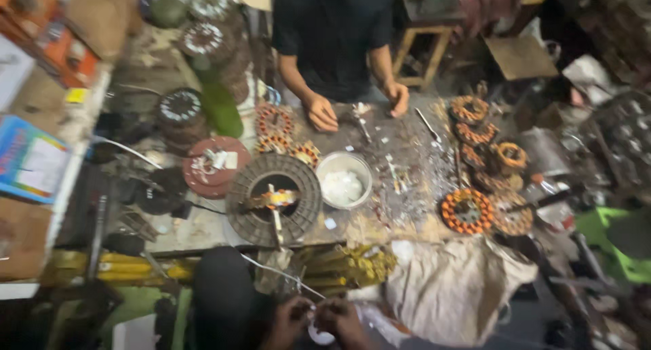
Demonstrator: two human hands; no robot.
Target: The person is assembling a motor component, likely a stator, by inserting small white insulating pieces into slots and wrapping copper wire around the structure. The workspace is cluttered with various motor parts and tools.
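Note:
My left hand (290, 320) and my right hand (344, 319) meet at the bottom edge of the blurred head view, fingers pinched together on a small white roll (320, 336). A thin pale wire (281, 274) runs up and left from my fingers toward the workbench. Just beyond my hands a large dark ring-shaped stator core (273, 198) lies flat on the wooden bench (203, 231), with a small orange-and-white piece in its centre. A white bowl (344, 179) stands to the right of the ring.
A person in a dark shirt across the bench rests both hands (321, 112) (399, 99) on it. Copper-wound stators (466, 211) cluster at the right. A green bottle (219, 103), stacked discs (180, 117), a beige cloth (451, 282), a blue book (27, 159).

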